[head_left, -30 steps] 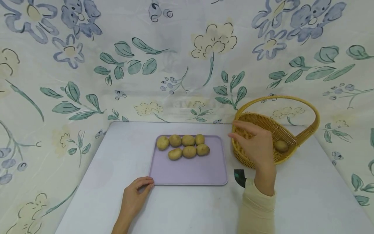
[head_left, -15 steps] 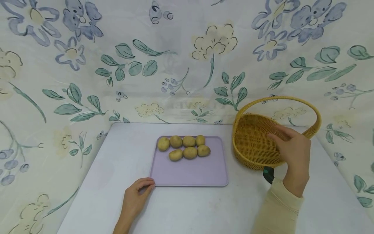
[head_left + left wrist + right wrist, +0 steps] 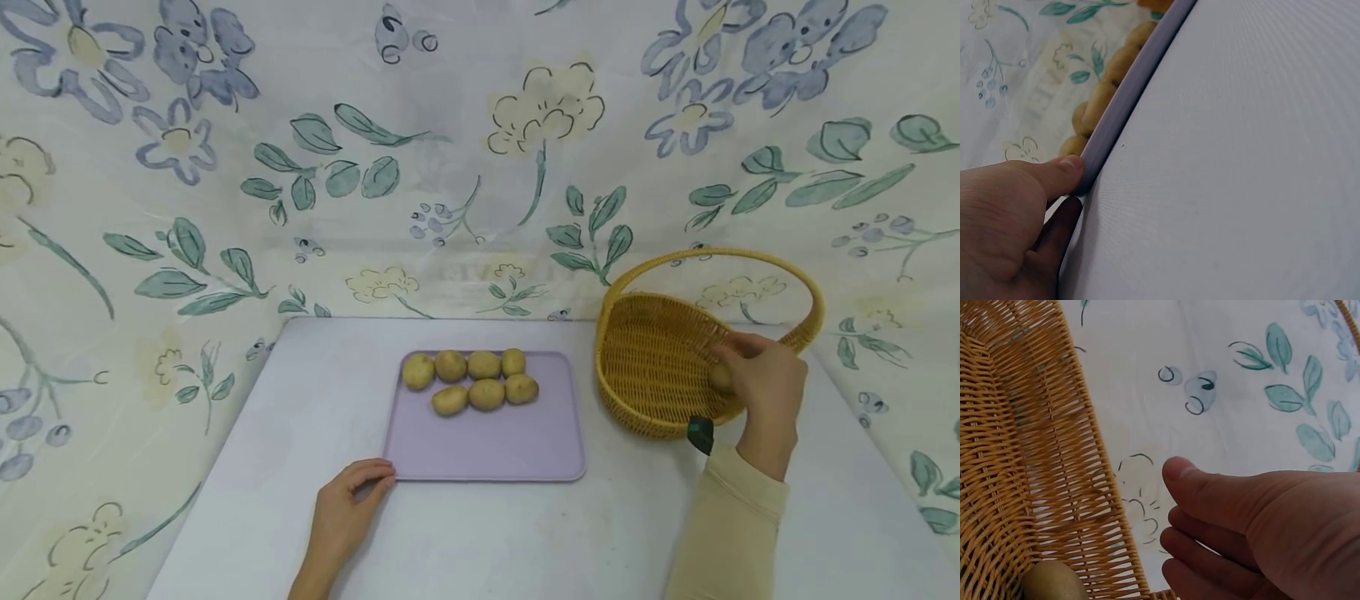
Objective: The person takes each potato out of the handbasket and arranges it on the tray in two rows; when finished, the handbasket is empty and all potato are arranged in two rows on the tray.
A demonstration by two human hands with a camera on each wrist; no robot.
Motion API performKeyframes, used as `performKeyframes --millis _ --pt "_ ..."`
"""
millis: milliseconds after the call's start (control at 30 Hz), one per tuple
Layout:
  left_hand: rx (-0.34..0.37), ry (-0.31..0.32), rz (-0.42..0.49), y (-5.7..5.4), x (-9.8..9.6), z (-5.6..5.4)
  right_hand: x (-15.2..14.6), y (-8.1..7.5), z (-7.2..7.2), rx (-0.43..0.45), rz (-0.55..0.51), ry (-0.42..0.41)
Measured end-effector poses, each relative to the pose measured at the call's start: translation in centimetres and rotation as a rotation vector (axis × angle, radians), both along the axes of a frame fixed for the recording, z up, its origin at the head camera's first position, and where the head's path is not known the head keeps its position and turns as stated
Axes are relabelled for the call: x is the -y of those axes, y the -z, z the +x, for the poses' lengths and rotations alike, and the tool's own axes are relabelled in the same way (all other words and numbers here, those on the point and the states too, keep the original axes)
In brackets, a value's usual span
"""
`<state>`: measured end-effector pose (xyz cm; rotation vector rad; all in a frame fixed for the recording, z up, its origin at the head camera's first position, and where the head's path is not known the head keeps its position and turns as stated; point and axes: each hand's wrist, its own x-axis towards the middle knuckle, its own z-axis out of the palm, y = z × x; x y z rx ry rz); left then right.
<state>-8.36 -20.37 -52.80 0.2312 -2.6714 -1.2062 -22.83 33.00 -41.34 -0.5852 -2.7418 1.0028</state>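
Observation:
My left hand (image 3: 348,508) pinches the front left corner of a lilac tray (image 3: 487,454) between thumb and fingers; the left wrist view shows the thumb (image 3: 1063,175) at the end of the rim. Several potatoes (image 3: 486,393) sit in two rows toward the tray's back. Over the right side of a wicker basket (image 3: 652,367), my right hand (image 3: 768,383) reaches in with fingers loosely bent. A single potato (image 3: 721,378) lies in the basket close to the fingertips. From the right wrist, that hand shows nothing in its fingers, beside the basket's rim, with the potato (image 3: 1054,582) below.
The basket's tall arched handle (image 3: 712,252) rises over its opening. The white table (image 3: 495,542) ends at the back against a floral cloth (image 3: 450,167). A small dark device (image 3: 701,434) is worn at my right wrist.
My right hand has moved from the basket's left side across to its right side, then a little lower, to the potato there. The left hand and tray stay put.

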Motion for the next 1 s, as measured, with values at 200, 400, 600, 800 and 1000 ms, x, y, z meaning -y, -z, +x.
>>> performKeyframes --millis 200,400,600,800,1000 --pt "-0.013 0.009 0.004 0.0 0.1 0.0 -1.0 0.3 -0.9 0.082 0.006 0.005" --pt "0.0 0.016 0.006 -0.1 0.0 0.0 -1.3 0.6 -1.0 0.134 -0.012 0.006" --pt "0.013 0.005 0.012 -0.2 0.1 0.1 -1.1 0.7 -1.2 0.156 -0.003 -0.026" --pt "0.029 0.0 0.013 -0.2 0.2 0.1 -0.7 0.8 -1.6 0.137 0.005 -0.079" --pt "0.036 0.01 0.004 -0.4 0.1 0.2 -0.2 1.0 -1.6 0.17 -0.022 -0.108"
